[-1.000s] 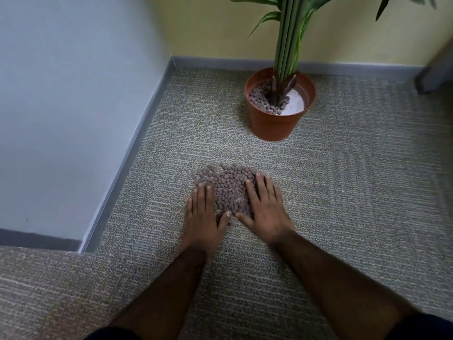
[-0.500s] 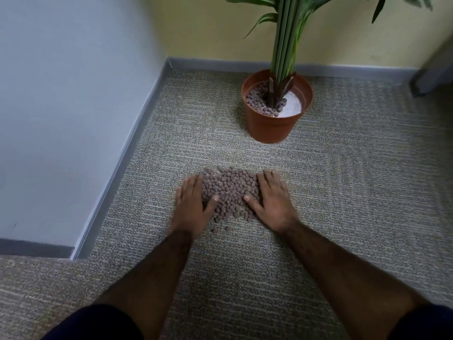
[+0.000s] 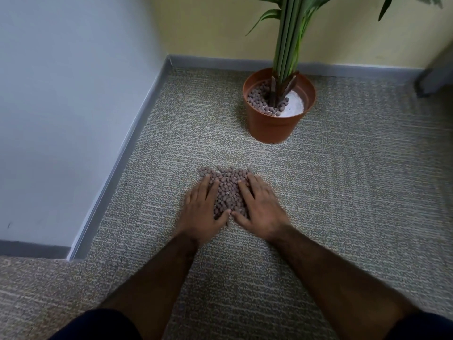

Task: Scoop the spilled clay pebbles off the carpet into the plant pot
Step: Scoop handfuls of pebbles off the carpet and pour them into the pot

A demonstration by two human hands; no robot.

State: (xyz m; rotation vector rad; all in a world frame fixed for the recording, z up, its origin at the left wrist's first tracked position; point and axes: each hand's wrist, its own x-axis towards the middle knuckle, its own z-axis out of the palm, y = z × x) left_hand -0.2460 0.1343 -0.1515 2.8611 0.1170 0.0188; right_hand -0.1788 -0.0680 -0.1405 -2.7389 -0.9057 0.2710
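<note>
Grey carpet [image 3: 343, 192] fills the frame. The terracotta plant pot [image 3: 274, 126] stands upper right of centre. Spilled clay pebbles [image 3: 229, 190] lie heaped at centre, pressed between the left hand [image 3: 204, 212] and right hand [image 3: 261, 208], both spread flat, thumbs nearly touching.

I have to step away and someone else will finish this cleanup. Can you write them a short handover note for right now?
Left hand: open, palm down on the carpet, pressing against the left side of the pebble pile.
Right hand: open, palm down against the pile's right side, thumbs nearly meeting at the near edge.
Pot: upright farther along the carpet, apart from the pile, partly filled; pebbles cover only its left part, white base bare on the right.
Done: spilled pebbles gathered into one heap between the hands.
Left: lift the heap in cupped hands, carry it to the pot, repeat for stragglers.
</note>
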